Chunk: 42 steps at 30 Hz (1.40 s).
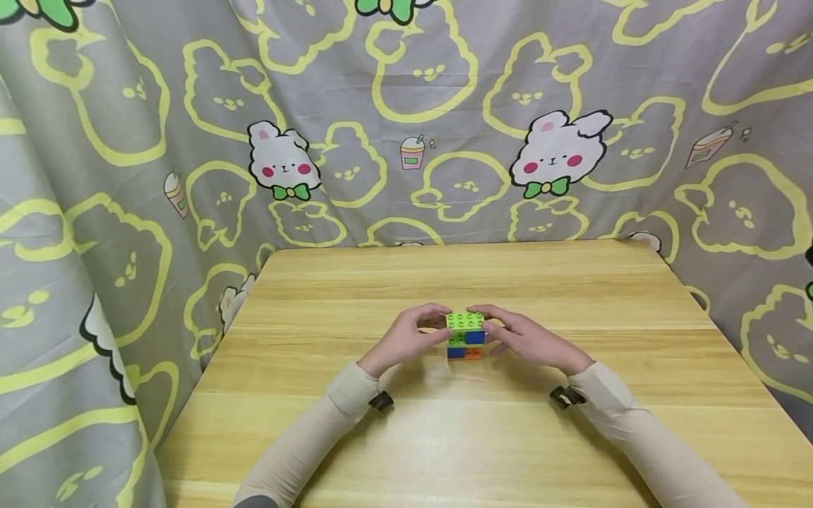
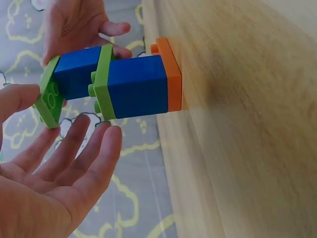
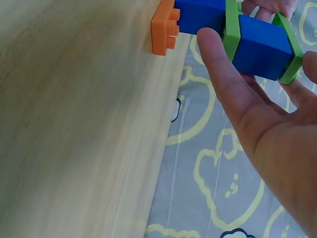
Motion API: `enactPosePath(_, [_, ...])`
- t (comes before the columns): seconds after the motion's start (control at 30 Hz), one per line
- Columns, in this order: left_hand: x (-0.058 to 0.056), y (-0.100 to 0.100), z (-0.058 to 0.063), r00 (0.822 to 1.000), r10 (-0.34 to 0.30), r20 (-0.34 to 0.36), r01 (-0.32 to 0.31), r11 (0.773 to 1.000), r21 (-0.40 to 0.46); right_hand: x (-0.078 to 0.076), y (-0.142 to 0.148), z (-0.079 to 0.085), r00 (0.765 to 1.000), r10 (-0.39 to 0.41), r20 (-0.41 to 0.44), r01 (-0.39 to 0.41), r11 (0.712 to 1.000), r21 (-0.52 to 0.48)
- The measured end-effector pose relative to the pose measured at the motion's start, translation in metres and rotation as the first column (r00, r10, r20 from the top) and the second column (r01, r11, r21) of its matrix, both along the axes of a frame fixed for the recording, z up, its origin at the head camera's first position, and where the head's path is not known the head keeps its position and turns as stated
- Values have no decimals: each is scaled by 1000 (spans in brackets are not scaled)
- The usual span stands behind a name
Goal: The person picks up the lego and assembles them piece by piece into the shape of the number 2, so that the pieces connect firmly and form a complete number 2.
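A small tower of toy building blocks stands on the table between both hands. At its base is an orange plate (image 2: 172, 74) with a blue block (image 2: 137, 85) on its left part. Above that lies a green plate (image 2: 102, 82), then a second blue block (image 3: 262, 47) set toward the right. A light green studded plate (image 1: 466, 322) forms the top. My left hand (image 1: 406, 339) pinches this top plate at its left end between thumb and forefinger, other fingers spread. From the right, my right hand (image 1: 524, 340) holds the same plate's other end with thumb and fingers.
The wooden table (image 1: 444, 451) stretches around the tower. A grey curtain (image 1: 356, 85) with yellow outlines and rabbit faces hangs behind the table and along its sides. Black wrist devices (image 1: 381, 401) sit at both beige sleeves (image 1: 305, 430).
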<state>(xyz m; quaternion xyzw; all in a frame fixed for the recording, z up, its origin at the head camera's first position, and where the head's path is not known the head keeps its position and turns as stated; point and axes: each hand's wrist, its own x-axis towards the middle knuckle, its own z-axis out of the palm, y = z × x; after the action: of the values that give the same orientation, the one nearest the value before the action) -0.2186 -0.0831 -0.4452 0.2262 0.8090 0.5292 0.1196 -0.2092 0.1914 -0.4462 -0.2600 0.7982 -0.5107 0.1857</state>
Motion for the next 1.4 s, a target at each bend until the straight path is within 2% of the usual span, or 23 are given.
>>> enactPosePath(0.2, [-1, -2, 1, 999, -28, 43, 27, 1000, 16, -1, 0, -1, 1000, 12, 22, -12, 1000, -13])
enactPosePath(0.5, [0, -4, 2, 998, -29, 51, 30, 999, -25, -1, 1, -2, 999, 16, 40, -16, 1000, -3])
enactPosePath(0.9, [1, -5, 3, 994, -43, 104, 41, 999, 23, -1, 1, -2, 998, 22, 58, -20, 999, -24])
enactPosePath(1.4, [0, -4, 0, 993, -45, 105, 42, 999, 31, -2, 2, -1, 997, 13, 71, -9, 999, -54])
